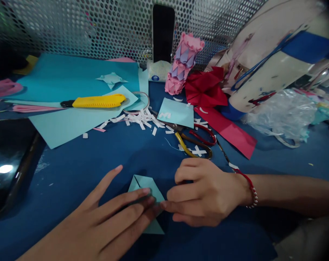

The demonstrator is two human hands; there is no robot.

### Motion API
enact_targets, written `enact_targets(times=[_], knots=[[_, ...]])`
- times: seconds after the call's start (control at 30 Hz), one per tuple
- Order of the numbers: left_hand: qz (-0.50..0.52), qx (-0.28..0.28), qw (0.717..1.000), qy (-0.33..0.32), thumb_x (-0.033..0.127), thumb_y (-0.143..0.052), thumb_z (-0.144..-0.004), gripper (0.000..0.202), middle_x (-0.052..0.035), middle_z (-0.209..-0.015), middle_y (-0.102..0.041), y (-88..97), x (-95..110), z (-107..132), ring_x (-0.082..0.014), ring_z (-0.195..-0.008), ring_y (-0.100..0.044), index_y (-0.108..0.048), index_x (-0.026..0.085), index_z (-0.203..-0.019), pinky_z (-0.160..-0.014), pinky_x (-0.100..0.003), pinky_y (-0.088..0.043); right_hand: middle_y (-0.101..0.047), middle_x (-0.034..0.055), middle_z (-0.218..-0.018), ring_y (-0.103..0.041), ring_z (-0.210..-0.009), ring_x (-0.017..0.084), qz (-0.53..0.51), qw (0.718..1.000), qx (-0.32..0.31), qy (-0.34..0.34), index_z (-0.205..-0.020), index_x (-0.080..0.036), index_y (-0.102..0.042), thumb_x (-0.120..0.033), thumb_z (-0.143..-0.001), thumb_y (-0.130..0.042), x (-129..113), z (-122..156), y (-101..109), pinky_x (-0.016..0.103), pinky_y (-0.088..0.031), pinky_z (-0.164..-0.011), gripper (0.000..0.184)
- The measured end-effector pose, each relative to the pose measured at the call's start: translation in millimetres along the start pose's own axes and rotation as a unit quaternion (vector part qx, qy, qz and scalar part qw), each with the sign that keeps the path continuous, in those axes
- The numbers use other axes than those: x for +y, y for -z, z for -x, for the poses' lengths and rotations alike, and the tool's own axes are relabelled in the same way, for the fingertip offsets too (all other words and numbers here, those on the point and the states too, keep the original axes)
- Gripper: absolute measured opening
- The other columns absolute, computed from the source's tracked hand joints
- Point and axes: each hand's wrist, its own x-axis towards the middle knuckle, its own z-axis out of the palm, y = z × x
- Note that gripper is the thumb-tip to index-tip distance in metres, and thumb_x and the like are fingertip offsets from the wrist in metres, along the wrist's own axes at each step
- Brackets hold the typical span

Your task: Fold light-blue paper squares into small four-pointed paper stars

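Note:
A small light-blue folded paper [153, 184] lies on the blue table in front of me, a crease showing near its top corner. My left hand [112, 221] rests flat across it with fingers stretched, covering much of its middle and left side; the index finger points out away from the paper. From the right, my right hand [202, 194] has its fingers curled in, and its fingertips meet the paper's right edge. A red beaded bracelet [251, 190] circles that wrist.
Beyond the hands lie scissors [191, 143], white paper scraps [142, 119], a light-blue square [178, 112], a yellow cutter [99, 101] and blue sheets [72, 78]. A phone [163, 34], pink paper tower [180, 67], red paper flower [205, 87] and bottle [275, 72] stand behind. A dark-screened device [9, 159] sits left.

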Motion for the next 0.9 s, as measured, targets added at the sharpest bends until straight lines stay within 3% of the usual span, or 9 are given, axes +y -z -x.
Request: enact_targets(times=[0.07,0.17,0.33,0.43,0.5,0.57,0.67,0.8,0.9], knots=[[0.037,0.033,0.999,0.007,0.03,-0.057,-0.115,0.033,0.005,-0.122,-0.084,0.9,0.5,-8.7,-0.0172,-0.123,-0.077,-0.07,0.033,-0.145,-0.146,-0.054,-0.014,-0.082,-0.001,-0.104,-0.065,-0.095,0.018,-0.008,1.0,-0.004,0.005,-0.097,-0.019,-0.084,-0.032,-0.109,-0.074,1.3,-0.6,-1.3,0.036,-0.049,-0.072,0.02],[0.039,0.05,0.998,0.009,0.037,-0.05,-0.121,0.029,0.0061,-0.108,-0.082,2.8,2.2,-24.0,-0.0142,-0.113,-0.077,-0.077,0.028,-0.12,-0.145,-0.047,-0.012,-0.085,0.0008,-0.114,-0.071,-0.108,0.019,-0.029,0.999,0.015,0.016,-0.1,-0.016,-0.083,-0.03,-0.11,-0.072,4.0,0.8,-4.6,0.035,-0.054,-0.079,0.021],[-0.023,0.055,0.998,-0.011,0.02,-0.046,-0.119,0.03,0.0011,-0.113,-0.073,10.2,7.9,-36.5,-0.0156,-0.108,-0.069,-0.073,0.024,-0.105,-0.14,-0.042,-0.02,-0.086,0.0019,-0.112,-0.074,-0.108,0.017,-0.047,0.998,0.029,0.031,-0.098,-0.014,-0.082,-0.026,-0.114,-0.065,5.3,4.0,-8.5,0.034,-0.053,-0.079,0.026],[-0.02,0.055,0.998,-0.002,0.017,-0.044,-0.117,0.028,0.0018,-0.105,-0.068,15.0,10.8,-36.5,-0.0159,-0.094,-0.065,-0.067,0.026,-0.103,-0.109,-0.031,-0.046,-0.086,0.0021,-0.113,-0.074,-0.108,0.018,-0.048,0.998,0.025,0.037,-0.101,-0.014,-0.083,-0.026,-0.114,-0.065,5.2,4.4,-8.4,0.034,-0.053,-0.08,0.025],[0.023,0.008,1.0,0.019,0.02,-0.044,-0.116,0.023,0.0006,-0.105,-0.067,16.2,10.9,-34.6,-0.0167,-0.087,-0.065,-0.062,0.026,-0.104,-0.08,-0.029,-0.051,-0.086,0.0021,-0.112,-0.074,-0.108,0.018,-0.042,0.998,0.021,0.038,-0.101,-0.014,-0.083,-0.027,-0.114,-0.065,5.2,4.4,-8.1,0.034,-0.054,-0.079,0.025],[0.07,-0.052,0.995,0.051,0.021,-0.048,-0.113,0.013,-0.0014,-0.109,-0.065,15.9,10.2,-32.7,-0.0162,-0.085,-0.066,-0.058,0.026,-0.105,-0.067,-0.027,-0.051,-0.086,0.0025,-0.111,-0.073,-0.108,0.017,-0.033,0.998,0.018,0.042,-0.099,-0.016,-0.082,-0.028,-0.114,-0.064,5.1,4.4,-7.8,0.033,-0.054,-0.079,0.027],[0.099,-0.087,0.987,0.092,0.021,-0.052,-0.11,0.009,-0.0021,-0.112,-0.06,15.2,9.9,-32.3,-0.0131,-0.082,-0.065,-0.055,0.026,-0.103,-0.063,-0.023,-0.051,-0.085,0.0025,-0.108,-0.072,-0.105,0.016,-0.018,0.998,0.023,0.047,-0.095,-0.016,-0.082,-0.028,-0.115,-0.064,4.9,4.5,-7.9,0.032,-0.053,-0.078,0.029],[0.113,-0.08,0.986,0.098,0.016,-0.043,-0.11,0.018,-0.0029,-0.113,-0.058,15.1,12.6,-36.6,-0.0108,-0.08,-0.066,-0.056,0.026,-0.102,-0.057,-0.021,-0.046,-0.084,0.0034,-0.109,-0.071,-0.107,0.016,-0.005,0.998,0.019,0.055,-0.095,-0.017,-0.082,-0.029,-0.115,-0.064,5.9,6.3,-9.6,0.031,-0.054,-0.079,0.029],[0.094,-0.064,0.991,0.078,0.015,-0.041,-0.112,0.022,-0.003,-0.112,-0.061,14.5,15.0,-40.3,-0.0128,-0.085,-0.067,-0.058,0.026,-0.101,-0.063,-0.024,-0.048,-0.084,0.0046,-0.113,-0.07,-0.11,0.016,0.01,0.998,0.004,0.057,-0.099,-0.019,-0.083,-0.033,-0.117,-0.06,7.4,8.1,-12.2,0.032,-0.054,-0.08,0.032]])
